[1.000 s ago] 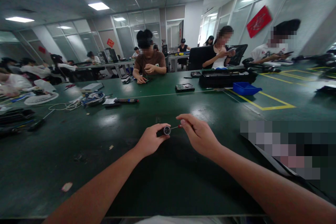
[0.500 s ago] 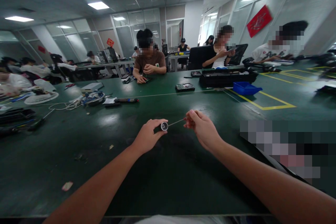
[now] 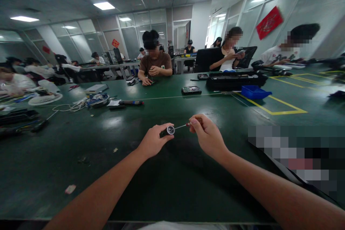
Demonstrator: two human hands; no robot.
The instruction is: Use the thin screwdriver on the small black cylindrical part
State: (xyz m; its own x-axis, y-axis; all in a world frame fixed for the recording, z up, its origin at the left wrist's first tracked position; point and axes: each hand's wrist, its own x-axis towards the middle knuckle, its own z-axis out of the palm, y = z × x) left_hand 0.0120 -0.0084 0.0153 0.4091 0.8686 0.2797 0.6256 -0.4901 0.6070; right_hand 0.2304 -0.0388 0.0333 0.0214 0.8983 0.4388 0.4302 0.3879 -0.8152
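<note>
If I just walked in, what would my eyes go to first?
Probably the middle, where the left hand holds a round tube and the right hand grips a thin tool pointing toward it. Beyond them, to the right, a bright blue tray sits by yellow lines on the green table. Higher up, a red sign hangs tilted on the right.

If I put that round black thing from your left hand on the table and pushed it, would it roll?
The round black thing might roll, since its open end looks circular. It's probably stiff: the left hand grips it with no squashing visible.
</note>
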